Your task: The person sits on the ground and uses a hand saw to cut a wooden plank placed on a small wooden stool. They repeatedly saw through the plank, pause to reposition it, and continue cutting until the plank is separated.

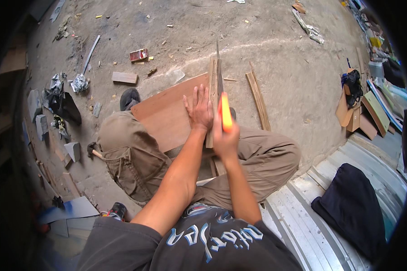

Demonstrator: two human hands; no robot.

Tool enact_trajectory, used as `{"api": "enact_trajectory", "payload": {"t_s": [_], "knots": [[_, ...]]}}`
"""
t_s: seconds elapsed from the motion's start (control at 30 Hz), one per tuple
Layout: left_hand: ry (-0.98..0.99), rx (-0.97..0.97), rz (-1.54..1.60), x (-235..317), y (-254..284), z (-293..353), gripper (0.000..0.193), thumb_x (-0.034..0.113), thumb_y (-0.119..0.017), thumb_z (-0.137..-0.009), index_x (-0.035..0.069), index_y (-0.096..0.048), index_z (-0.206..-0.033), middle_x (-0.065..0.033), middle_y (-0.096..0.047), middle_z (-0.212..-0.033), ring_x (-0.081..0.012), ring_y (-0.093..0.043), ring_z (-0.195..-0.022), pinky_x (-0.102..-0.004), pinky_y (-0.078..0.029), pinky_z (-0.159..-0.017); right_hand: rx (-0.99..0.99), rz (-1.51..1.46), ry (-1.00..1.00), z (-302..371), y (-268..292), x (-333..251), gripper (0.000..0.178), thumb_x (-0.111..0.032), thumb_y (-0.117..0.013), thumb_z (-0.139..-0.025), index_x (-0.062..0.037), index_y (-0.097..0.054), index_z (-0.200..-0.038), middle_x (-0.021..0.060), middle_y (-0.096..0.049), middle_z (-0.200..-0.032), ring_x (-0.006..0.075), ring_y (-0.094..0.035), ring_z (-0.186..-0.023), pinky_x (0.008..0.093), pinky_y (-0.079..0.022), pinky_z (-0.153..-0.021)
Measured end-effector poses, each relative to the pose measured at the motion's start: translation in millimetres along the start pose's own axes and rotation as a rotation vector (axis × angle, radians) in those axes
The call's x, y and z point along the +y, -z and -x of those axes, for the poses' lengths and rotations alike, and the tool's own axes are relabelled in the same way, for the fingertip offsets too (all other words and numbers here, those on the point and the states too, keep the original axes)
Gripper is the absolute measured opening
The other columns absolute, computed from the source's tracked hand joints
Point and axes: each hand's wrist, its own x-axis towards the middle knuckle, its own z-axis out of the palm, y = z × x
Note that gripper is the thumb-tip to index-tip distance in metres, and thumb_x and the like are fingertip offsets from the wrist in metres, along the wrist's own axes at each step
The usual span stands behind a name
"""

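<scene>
My right hand (225,141) is wrapped round the orange and yellow handle of a handsaw (227,112). The saw's thin blade points away from me, seen almost edge-on. It runs along the right side of a narrow wooden strip (213,74); whether the teeth sit in the wood I cannot tell. My left hand (199,110) lies flat with fingers stretched, pressing at the strip's left side. Under that hand a wide reddish-brown board (163,122) slants across between my bent legs. The lower end of the strip is partly hidden by my hands.
On the dirt floor lie a long wooden batten (258,101), a short wood block (125,77) and a red box (139,55). A hammer (95,151) is beside my left knee. Dark cloth (350,207) lies on corrugated metal sheets (298,221) at right.
</scene>
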Motion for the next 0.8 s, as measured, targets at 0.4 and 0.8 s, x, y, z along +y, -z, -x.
{"api": "enact_trajectory", "payload": {"t_s": [0.4, 0.8], "knots": [[-0.066, 0.043, -0.042, 3, -10, 0, 0.053, 0.029, -0.041, -0.098, 0.015, -0.041, -0.149, -0.0002, -0.031, -0.160, -0.0183, -0.023, -0.149, -0.0552, -0.001, -0.120, 0.085, 0.085, -0.033, -58, -18, 6, 0.020, -0.012, -0.057, -0.095, 0.0058, -0.063, -0.091, 0.0172, -0.067, -0.072, 0.0218, -0.061, -0.061, 0.0362, -0.048, -0.059], [-0.051, 0.025, 0.023, 12, -3, -6, 0.053, 0.029, -0.041, -0.098, 0.014, -0.042, -0.148, -0.0016, -0.032, -0.159, -0.0192, -0.023, -0.149, -0.0566, -0.001, -0.120, 0.094, 0.115, -0.015, -70, -14, 4, 0.017, -0.010, -0.060, -0.092, 0.0057, -0.061, -0.086, 0.0161, -0.063, -0.067, 0.0229, -0.063, -0.061, 0.0380, -0.048, -0.058]]}}
